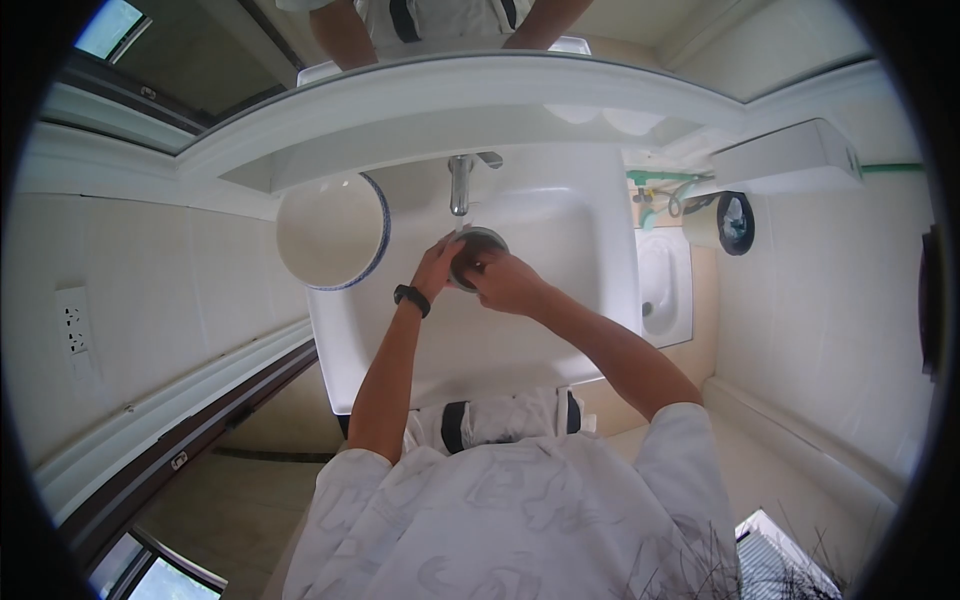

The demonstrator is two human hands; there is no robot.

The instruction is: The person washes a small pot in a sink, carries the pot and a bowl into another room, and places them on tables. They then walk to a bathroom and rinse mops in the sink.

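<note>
Over the white sink (545, 340), just below the faucet (460, 190), a small round bowl (484, 242) with a dark inside and a pale rim is tilted towards me. My left hand (434, 268), with a black band on its wrist, is closed on the bowl's left side. The fingers of my right hand (512, 284) reach into the bowl from the right and are bent together; whatever they hold, if anything, is hidden. Water seems to run from the spout down to the left hand's fingertips.
A large white basin (328, 235) with a blue rim stands on the sink's left side. A mirror and a ledge (460, 105) run behind the faucet. To the right are green pipes (650, 180), a lined bin (708, 222) and a squat toilet (665, 285).
</note>
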